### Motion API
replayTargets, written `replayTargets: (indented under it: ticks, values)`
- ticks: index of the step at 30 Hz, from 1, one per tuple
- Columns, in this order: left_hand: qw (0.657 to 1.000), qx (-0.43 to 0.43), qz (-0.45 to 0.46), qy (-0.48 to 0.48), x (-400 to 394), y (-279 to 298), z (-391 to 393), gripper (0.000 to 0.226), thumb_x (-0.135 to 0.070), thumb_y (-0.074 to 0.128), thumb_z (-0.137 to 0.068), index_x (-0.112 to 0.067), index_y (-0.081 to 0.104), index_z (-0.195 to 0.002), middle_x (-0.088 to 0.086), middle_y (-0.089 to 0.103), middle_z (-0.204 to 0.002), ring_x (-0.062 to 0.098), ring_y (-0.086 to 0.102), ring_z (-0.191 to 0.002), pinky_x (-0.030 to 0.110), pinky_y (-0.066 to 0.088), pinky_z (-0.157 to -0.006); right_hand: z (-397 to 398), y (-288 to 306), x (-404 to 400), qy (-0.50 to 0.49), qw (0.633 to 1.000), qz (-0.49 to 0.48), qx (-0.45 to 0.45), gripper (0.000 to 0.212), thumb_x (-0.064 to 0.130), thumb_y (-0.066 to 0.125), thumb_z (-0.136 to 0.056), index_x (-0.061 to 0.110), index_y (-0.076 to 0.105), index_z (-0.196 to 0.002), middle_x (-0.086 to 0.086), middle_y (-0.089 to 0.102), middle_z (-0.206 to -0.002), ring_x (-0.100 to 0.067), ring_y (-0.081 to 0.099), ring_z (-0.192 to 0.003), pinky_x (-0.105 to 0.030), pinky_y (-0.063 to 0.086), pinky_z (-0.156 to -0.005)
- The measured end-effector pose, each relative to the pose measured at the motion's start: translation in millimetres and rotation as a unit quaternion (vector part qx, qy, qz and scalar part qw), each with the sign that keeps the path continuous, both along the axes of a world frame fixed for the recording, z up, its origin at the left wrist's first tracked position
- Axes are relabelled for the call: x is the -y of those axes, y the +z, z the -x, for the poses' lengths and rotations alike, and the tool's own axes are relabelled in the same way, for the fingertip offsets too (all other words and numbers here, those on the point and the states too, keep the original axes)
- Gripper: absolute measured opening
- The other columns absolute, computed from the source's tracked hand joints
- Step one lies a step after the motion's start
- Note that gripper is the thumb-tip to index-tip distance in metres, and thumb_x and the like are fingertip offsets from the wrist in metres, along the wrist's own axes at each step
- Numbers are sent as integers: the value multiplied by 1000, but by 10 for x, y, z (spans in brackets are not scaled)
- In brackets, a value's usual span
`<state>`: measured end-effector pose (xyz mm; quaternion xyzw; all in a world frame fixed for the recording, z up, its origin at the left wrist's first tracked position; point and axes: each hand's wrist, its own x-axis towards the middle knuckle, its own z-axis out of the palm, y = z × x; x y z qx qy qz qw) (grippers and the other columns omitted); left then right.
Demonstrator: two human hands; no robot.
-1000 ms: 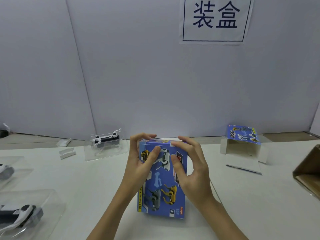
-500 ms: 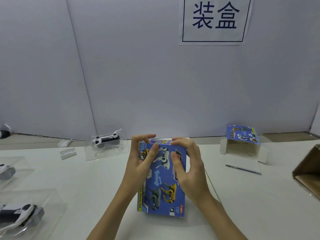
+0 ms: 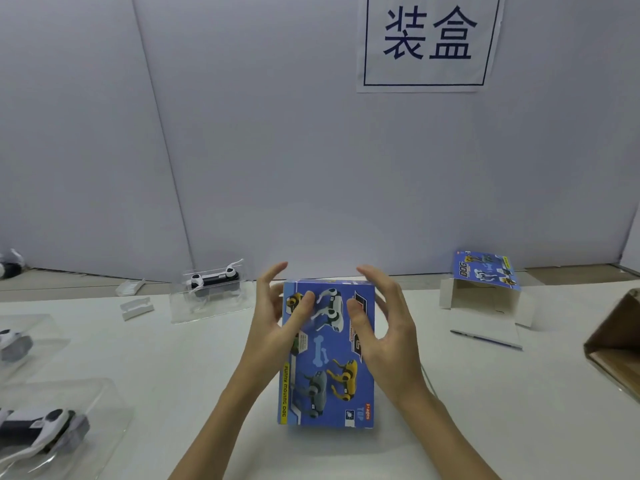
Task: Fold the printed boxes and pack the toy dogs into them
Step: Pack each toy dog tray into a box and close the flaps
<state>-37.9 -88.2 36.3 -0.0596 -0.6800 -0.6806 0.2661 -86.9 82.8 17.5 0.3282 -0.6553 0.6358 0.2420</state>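
Note:
A blue printed box [image 3: 325, 375] with pictures of toy dogs lies face up on the white table [image 3: 173, 368] in front of me, its far end folded shut. My left hand [image 3: 273, 327] is at its left side, thumb on the printed face, fingers straight and lifted off the far end. My right hand [image 3: 391, 337] is at the right side, thumb on the face, fingers loosely curved above the far right corner. A white-and-black toy dog [image 3: 213, 280] sits in a clear plastic tray at the back left.
A second printed box [image 3: 485, 289] lies open at the back right, with a pen [image 3: 485, 338] in front of it. A brown carton [image 3: 616, 344] is at the right edge. More toy dogs in clear trays [image 3: 38, 427] lie at the left. Small white plastic pieces [image 3: 136, 306] lie nearby.
Both hands' fingers have lifted off the box's far end, where they were pressing the flap. The box now lies with that end shut.

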Motion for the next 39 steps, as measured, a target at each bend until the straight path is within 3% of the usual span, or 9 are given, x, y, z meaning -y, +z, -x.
replayTargets:
  ticks: [5,11,13,17,22,24,27,31,39]
  values:
    - [952,-160,214,148,-34,-99,81,91,-36,84,-83,-31,30,-157,-17,51,-142,16,56,-132,27,49,-104,33,-5,-17,-86,995,8,49,30,43,62,-95,34,64,-123,3,61,-113,-17,67,-98,-27,58,-82]
    - [709,-303,605,199,-48,-385,176,94,-10,90,-75,-16,39,-154,5,45,-155,29,47,-139,45,38,-114,-12,83,11,97,918,23,384,63,74,49,-87,26,58,-127,-11,75,-107,-27,78,-88,-47,66,-76]
    - [677,-312,642,177,-82,-432,176,92,-12,89,-77,-14,39,-154,5,51,-152,29,51,-137,42,40,-114,5,64,-26,116,886,28,448,63,73,58,-87,25,57,-129,-11,75,-112,-29,78,-94,-50,65,-82]
    - [798,-232,553,66,-225,-476,108,82,-55,71,-94,-18,34,-158,-1,44,-156,19,43,-144,34,42,-115,102,-28,-134,84,876,66,470,49,42,73,-91,21,56,-132,-12,75,-99,-33,76,-91,-45,61,-78]
    - [883,-180,378,211,-179,-373,140,51,-39,65,-99,-17,53,-143,7,47,-145,21,47,-138,31,45,-109,243,-51,-152,31,893,107,437,34,24,69,-93,19,64,-126,-5,80,-94,-28,78,-84,-45,61,-75]
    - [908,-52,292,295,-50,-309,183,65,-55,64,-92,-22,50,-146,3,45,-146,20,42,-138,35,38,-113,265,-54,-158,29,906,119,406,35,24,70,-95,24,63,-129,-6,79,-106,-29,77,-96,-46,61,-89]
    - [974,172,17,148,152,-217,185,92,-85,65,-75,-35,43,-149,-3,57,-143,19,61,-124,40,49,-100,252,-34,-151,51,921,132,362,40,25,69,-97,29,61,-136,-1,75,-122,-23,74,-106,-40,58,-93]
    - [980,165,-112,11,203,-287,233,56,-63,66,-82,-31,64,-128,-9,76,-121,22,77,-101,40,62,-79,168,18,-107,106,926,129,339,38,29,67,-90,40,67,-127,5,76,-119,-19,75,-105,-30,60,-80]
    - [984,95,-150,4,169,-309,239,41,-41,65,-96,-20,69,-131,4,75,-124,30,75,-106,42,54,-92,157,9,-191,57,949,125,283,33,50,71,-88,33,73,-116,4,77,-115,-13,75,-99,-23,58,-75]
